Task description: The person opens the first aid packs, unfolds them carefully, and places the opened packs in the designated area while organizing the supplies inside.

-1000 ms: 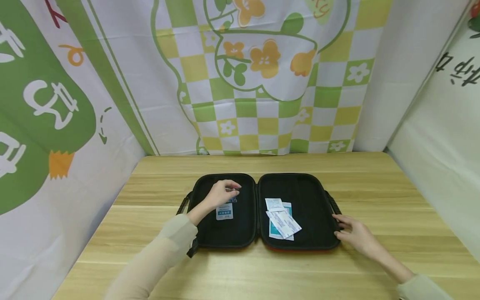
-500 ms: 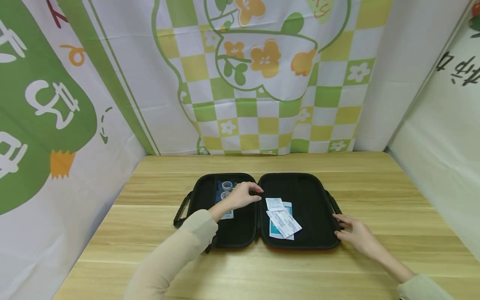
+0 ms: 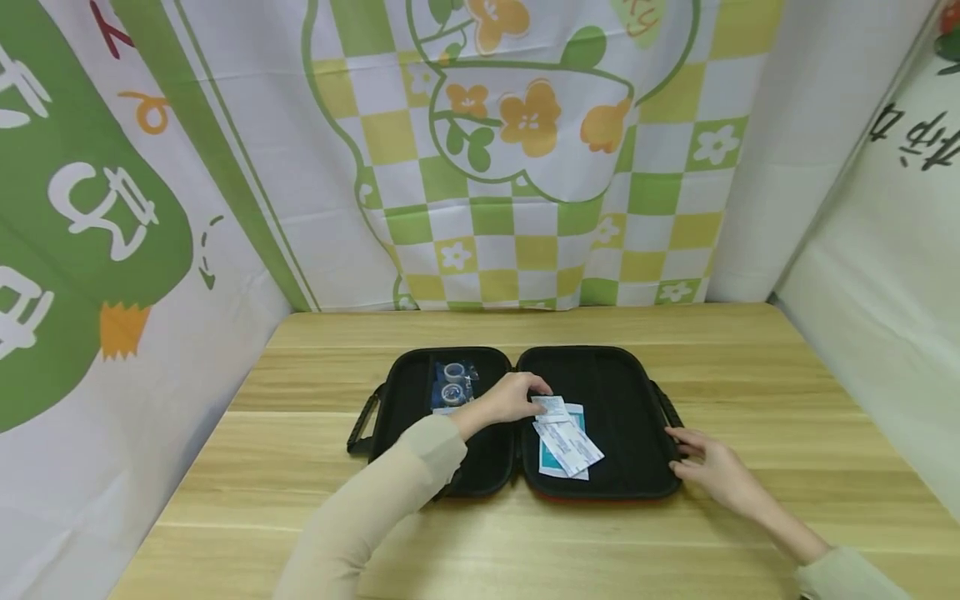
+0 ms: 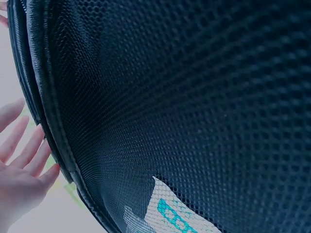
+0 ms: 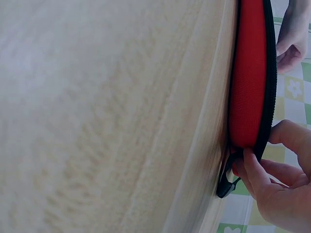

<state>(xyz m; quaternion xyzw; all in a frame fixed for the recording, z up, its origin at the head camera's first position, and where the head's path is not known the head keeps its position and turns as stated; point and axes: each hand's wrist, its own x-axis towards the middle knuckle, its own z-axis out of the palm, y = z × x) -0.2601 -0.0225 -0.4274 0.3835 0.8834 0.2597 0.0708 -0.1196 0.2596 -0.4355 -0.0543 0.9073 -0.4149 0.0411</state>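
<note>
A zippered case [image 3: 633, 417] with black lining and a red shell lies unfolded on the table. In the head view my left hand [image 3: 510, 400] is over the middle hinge, fingertips right at the small white packet [image 3: 552, 407]. Its fingers [image 4: 30, 153] look extended and apart in the left wrist view. Below that packet are white sachets [image 3: 573, 452] over a teal and white packet [image 3: 550, 467]. My right hand [image 3: 707, 463] holds the case's right edge; the right wrist view shows fingers and thumb on the red side [image 5: 250, 97].
Two tape rolls in a clear bluish bag [image 3: 453, 385] lie in the left half, beside a packet mostly hidden by the left arm. Black handles [image 3: 363, 423] stick out at both sides. A patterned cloth [image 3: 517, 242] hangs behind the wooden table [image 3: 600, 550].
My left hand has moved right from the left half to the white packet, leaving the bagged tape rolls in view. The right hand stays on the case edge.
</note>
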